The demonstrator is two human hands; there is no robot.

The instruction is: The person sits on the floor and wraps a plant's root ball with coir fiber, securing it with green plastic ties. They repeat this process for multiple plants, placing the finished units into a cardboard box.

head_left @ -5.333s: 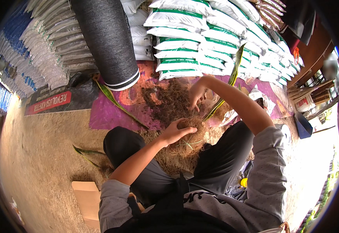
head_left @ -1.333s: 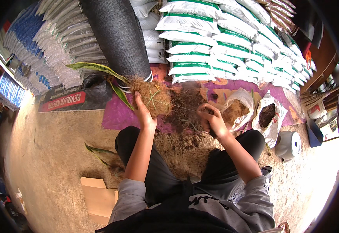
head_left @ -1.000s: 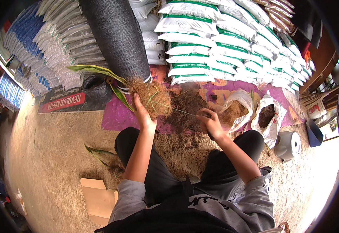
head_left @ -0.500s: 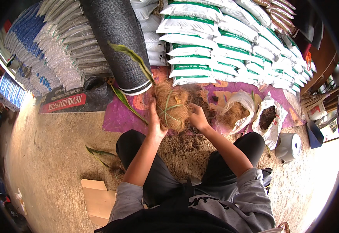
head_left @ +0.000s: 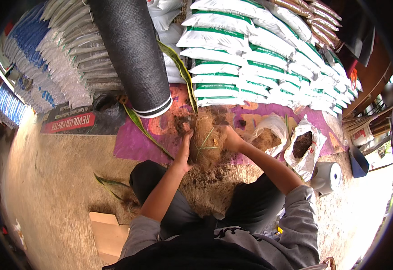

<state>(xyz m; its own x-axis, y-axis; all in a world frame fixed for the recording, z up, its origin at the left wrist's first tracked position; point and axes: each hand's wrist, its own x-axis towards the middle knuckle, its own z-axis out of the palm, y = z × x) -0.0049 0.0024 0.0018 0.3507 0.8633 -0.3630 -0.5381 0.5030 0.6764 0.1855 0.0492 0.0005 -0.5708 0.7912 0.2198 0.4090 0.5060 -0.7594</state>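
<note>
A ball of brown coconut fibre (head_left: 207, 146), bound with crossing strands of green string, hangs upright between my hands over the ground sheet. From its top rises a long green leaf with yellow edges (head_left: 182, 67). My left hand (head_left: 185, 150) is wrapped round the ball's left side, its thumb upward. On the right side, my right hand (head_left: 233, 139) has its fingers curled in against the fibre; they are blurred, and what they pinch is hidden. A second yellow-edged leaf (head_left: 145, 129) lies on the sheet to the left of the ball.
A purple printed sheet (head_left: 127, 144) lies ahead, with dark soil scattered on it. Open white bags of fibre (head_left: 268, 137) and soil (head_left: 302, 146) stand at right, by a white roll (head_left: 327, 177). Behind are a black mesh roll (head_left: 131, 58) and stacked white-and-green sacks (head_left: 216, 67). Cardboard (head_left: 109, 234) lies lower left.
The ball has turned, so its leaf stands more upright and further right. My right hand has shifted slightly along the ball's right side. The whole view has tilted a little.
</note>
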